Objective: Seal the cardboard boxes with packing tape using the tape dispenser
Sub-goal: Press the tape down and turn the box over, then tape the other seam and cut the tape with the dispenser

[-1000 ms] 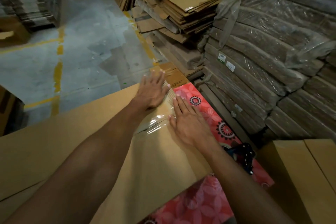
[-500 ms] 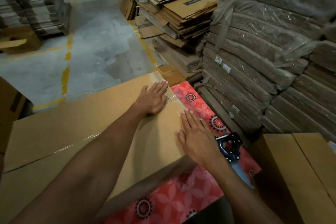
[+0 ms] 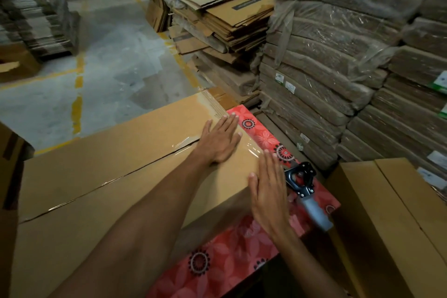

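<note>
A large brown cardboard box (image 3: 116, 152) lies across the red flowered table (image 3: 225, 256), its flaps closed. Clear packing tape (image 3: 183, 144) runs along the centre seam and over the right end. My left hand (image 3: 221, 140) lies flat, fingers together, on the box top at the right end of the seam. My right hand (image 3: 268, 191) is flat against the box's right edge, a little nearer to me. The tape dispenser (image 3: 307, 191), black frame with a grey handle, lies on the table just right of my right hand, untouched.
A second closed cardboard box (image 3: 396, 222) stands at the right. Wrapped stacks of flat cardboard (image 3: 338, 68) rise behind the table. Loose flattened cartons (image 3: 225, 17) are piled at the back. Grey concrete floor with yellow lines (image 3: 79, 94) stretches to the left.
My left hand slid along the right end of the box towards me, onto the seam. My right hand drew back along the right edge. The dispenser came into fuller view as my head moved.
</note>
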